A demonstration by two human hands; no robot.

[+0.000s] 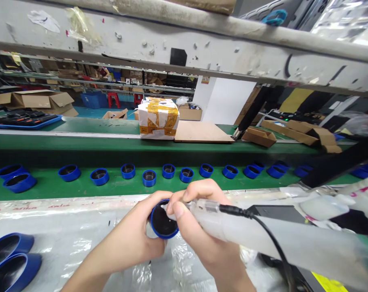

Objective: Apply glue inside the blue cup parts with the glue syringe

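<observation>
My left hand (138, 233) is wrapped round the side of a blue-rimmed round cup (163, 223) with a black inside, its opening tilted towards me. In my right hand (202, 235) is a translucent white dispensing tube (241, 227), pinched near its narrow tip. A clear fitting with a black cable (247, 213) runs along the tube. The tip reaches over the cup's rim at the upper right; whether it touches the inner wall I cannot tell. A small white spot shows inside the cup. Both hands are above the plastic-covered bench (89, 251).
Several similar blue cups (149, 178) stand along the green conveyor belt (80, 192) beyond the bench. More blue cups (15, 271) sit at the lower left. A taped box (158, 118) and a flat board (202, 132) lie behind. A dark post (338, 162) slants at the right.
</observation>
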